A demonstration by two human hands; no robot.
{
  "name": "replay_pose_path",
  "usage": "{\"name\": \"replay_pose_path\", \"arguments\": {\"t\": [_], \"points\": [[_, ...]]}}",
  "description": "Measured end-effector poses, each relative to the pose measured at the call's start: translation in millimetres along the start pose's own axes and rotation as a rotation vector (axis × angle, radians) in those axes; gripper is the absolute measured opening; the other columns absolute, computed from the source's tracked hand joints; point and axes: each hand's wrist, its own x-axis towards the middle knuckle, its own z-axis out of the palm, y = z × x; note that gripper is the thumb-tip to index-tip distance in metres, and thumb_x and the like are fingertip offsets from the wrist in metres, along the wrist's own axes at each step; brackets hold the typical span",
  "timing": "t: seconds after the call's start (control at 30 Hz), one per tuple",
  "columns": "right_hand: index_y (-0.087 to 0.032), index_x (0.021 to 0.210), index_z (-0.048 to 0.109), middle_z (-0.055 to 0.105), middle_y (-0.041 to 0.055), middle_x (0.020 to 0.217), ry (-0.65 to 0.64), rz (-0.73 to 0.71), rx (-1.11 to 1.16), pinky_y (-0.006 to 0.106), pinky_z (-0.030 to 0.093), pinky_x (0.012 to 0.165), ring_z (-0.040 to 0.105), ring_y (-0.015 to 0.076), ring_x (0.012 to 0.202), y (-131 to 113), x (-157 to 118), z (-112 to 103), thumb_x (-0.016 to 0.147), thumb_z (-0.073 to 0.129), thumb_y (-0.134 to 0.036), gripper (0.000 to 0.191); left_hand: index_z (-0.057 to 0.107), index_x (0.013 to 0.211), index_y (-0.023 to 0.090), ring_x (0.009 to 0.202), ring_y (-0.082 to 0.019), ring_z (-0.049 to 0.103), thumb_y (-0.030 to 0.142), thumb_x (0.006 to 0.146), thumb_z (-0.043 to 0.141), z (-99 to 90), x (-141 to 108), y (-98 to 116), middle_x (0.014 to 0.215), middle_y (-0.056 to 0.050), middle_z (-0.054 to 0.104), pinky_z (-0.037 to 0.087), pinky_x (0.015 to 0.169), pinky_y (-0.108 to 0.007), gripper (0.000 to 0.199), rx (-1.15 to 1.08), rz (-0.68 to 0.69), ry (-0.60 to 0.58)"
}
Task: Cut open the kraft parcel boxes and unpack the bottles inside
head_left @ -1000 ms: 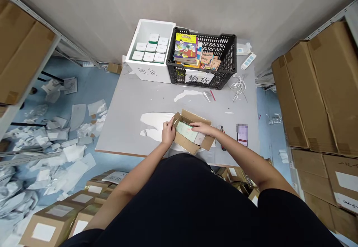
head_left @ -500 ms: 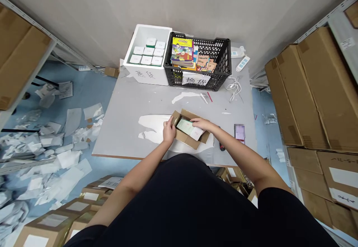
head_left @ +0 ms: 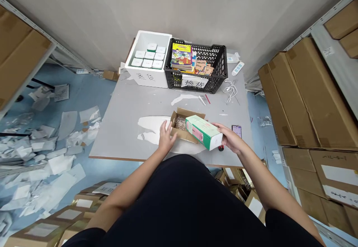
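A green and white product box [head_left: 203, 129] with a pink panel is tilted in the air over the right part of an open cardboard carton [head_left: 188, 136]. My right hand [head_left: 228, 138] is closed around its right end. Inside the carton, at its left, crumpled clear wrap [head_left: 181, 123] shows. My left hand [head_left: 166, 137] is open beside the carton's left edge, fingers spread, with nothing in it. Under the carton lies a torn white sheet [head_left: 152, 124] on the grey table [head_left: 117, 127].
At the back stand a white foam bin [head_left: 151, 77] with several small white-topped boxes and a black crate [head_left: 219, 68] with booklets. A phone [head_left: 236, 130], a power strip [head_left: 238, 68] and a white cable [head_left: 231, 90] lie at right. Stacked cartons [head_left: 302, 94] line the right side.
My right hand has lifted the green and white box out of the carton and toward the right. My left hand has let go of the carton's edge and opened.
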Motion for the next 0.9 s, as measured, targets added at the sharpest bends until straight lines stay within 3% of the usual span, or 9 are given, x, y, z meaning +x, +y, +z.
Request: {"name": "replay_pose_path", "arguments": {"t": [0.13,0.23,0.43,0.6,0.7,0.9], "points": [[-0.031,0.132,0.047,0.06,0.0052,0.129,-0.029,0.024,0.194,0.032,0.059,0.061,0.065,0.0238,0.101,27,-23,33,0.08,0.05,-0.039,0.052,0.041,0.14,0.019,0.142,-0.036,0.028,0.047,0.079,0.068,-18.9,-23,27,0.146,-0.02,0.039,0.024,0.113,-0.062,0.072,-0.076,0.483,-0.278],[-0.033,0.132,0.045,0.061,0.0048,0.127,-0.059,0.042,0.307,0.033,0.059,0.06,0.065,0.0234,0.099,45,-29,65,0.082,0.048,-0.041,0.05,0.035,0.143,0.019,0.141,-0.036,0.029,0.043,0.081,0.068,-22.2,-36,37,0.146,-0.022,0.038,0.028,0.11,-0.063,0.075,-0.135,0.655,-0.307],[-0.032,0.132,0.042,0.065,0.0054,0.119,-0.072,0.101,0.505,0.04,0.059,0.072,0.065,0.0224,0.099,64,-29,114,0.089,0.044,-0.042,0.044,0.026,0.146,0.018,0.14,-0.035,0.033,0.039,0.082,0.066,-22.3,-60,30,0.146,-0.024,0.038,0.034,0.109,-0.061,0.078,-0.118,0.527,-0.205],[-0.027,0.123,0.051,0.067,0.0071,0.114,-0.139,0.115,0.548,0.042,0.058,0.076,0.067,0.0213,0.092,74,-33,134,0.093,0.042,-0.044,0.036,0.02,0.145,0.021,0.136,-0.033,0.039,0.034,0.078,0.07,-30.2,-81,22,0.144,-0.02,0.041,0.039,0.106,-0.057,0.085,-0.171,0.473,-0.113],[-0.022,0.118,0.054,0.069,0.0077,0.106,-0.121,0.122,0.583,0.041,0.058,0.077,0.068,0.0191,0.082,83,-31,143,0.093,0.045,-0.042,0.033,0.025,0.142,0.022,0.132,-0.033,0.044,0.034,0.069,0.077,-34.8,-90,19,0.136,-0.017,0.047,0.04,0.105,-0.055,0.09,-0.163,0.415,-0.078],[-0.017,0.111,0.058,0.068,0.0084,0.096,-0.081,0.106,0.538,0.04,0.058,0.073,0.069,0.0201,0.074,110,-5,157,0.093,0.045,-0.046,0.037,0.036,0.134,0.021,0.125,-0.033,0.049,0.026,0.063,0.078,-40.5,-95,7,0.13,-0.014,0.053,0.04,0.103,-0.049,0.083,-0.088,0.184,-0.176]]}}
